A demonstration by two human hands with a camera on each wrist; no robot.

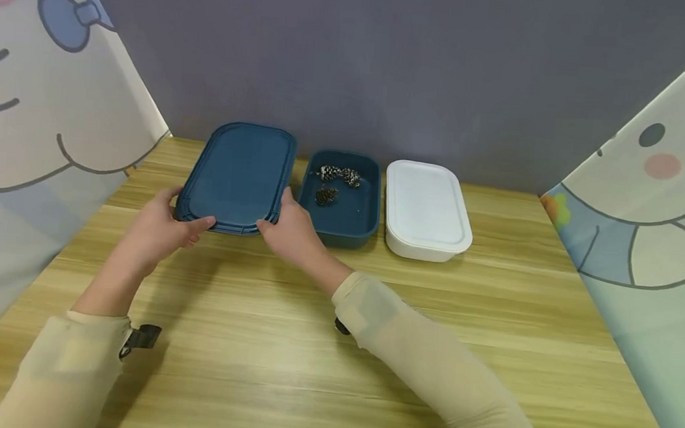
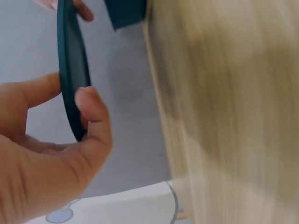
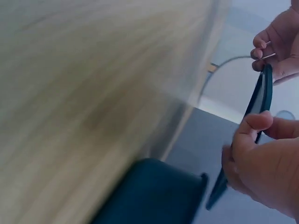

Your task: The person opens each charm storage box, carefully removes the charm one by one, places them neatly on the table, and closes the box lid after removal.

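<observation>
Both hands hold a dark blue lid [image 1: 239, 175] above the table, left of an open box. My left hand [image 1: 162, 226] grips its near left corner, thumb on one face and fingers around the edge, as the left wrist view shows. With thumb and fingers, my right hand [image 1: 290, 229] pinches the lid's near right corner. Beside the right hand stands the matching dark blue box [image 1: 354, 221], uncovered. Inside it lie several pine cones [image 1: 326, 195], two of them whitish at the tips, toward its far left part. In the right wrist view the lid [image 3: 266, 93] appears edge-on.
A white box with a white lid [image 1: 428, 203] stands right of the blue box, a narrow gap between them. The wooden table [image 1: 239, 358] ends at a grey back wall [image 1: 351, 64]. Cartoon-printed panels [image 1: 660, 214] flank both sides.
</observation>
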